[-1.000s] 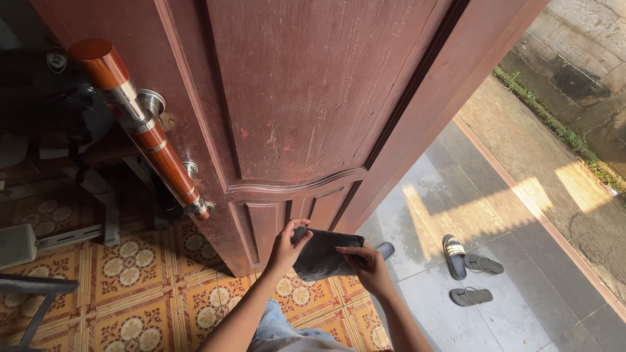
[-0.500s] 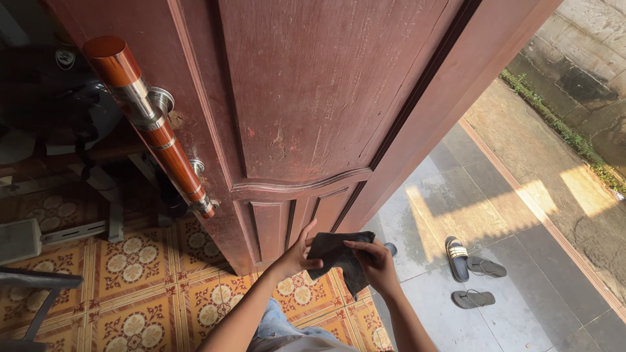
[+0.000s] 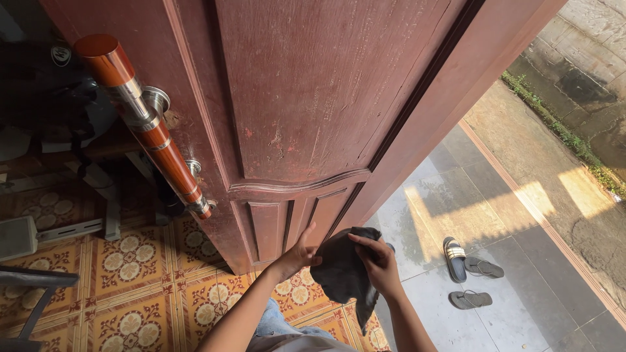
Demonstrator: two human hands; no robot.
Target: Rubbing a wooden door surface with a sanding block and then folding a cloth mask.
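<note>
I look down a tall reddish-brown wooden door point(image 3: 313, 111) with carved panels. Both hands hold a dark grey cloth point(image 3: 342, 274) low in front of the door's bottom panels. My left hand point(image 3: 300, 251) grips the cloth's left edge, fingers up near the door. My right hand point(image 3: 377, 261) pinches its upper right part, and the cloth hangs down below that hand. A long wood-and-metal pull handle point(image 3: 147, 124) runs slantwise along the door's left edge, well above the hands.
Patterned orange floor tiles point(image 3: 130, 261) lie at the lower left. Grey paving point(image 3: 469, 215) lies outside to the right, with a slide sandal point(image 3: 452, 250) and a pair of flip-flops point(image 3: 473, 283) on it. Dark furniture and a grey box point(image 3: 16, 238) stand at the far left.
The cloth went from a flat fold held against the door's base to a bunched, hanging shape. Both hands have shifted their grip on it and come slightly away from the door.
</note>
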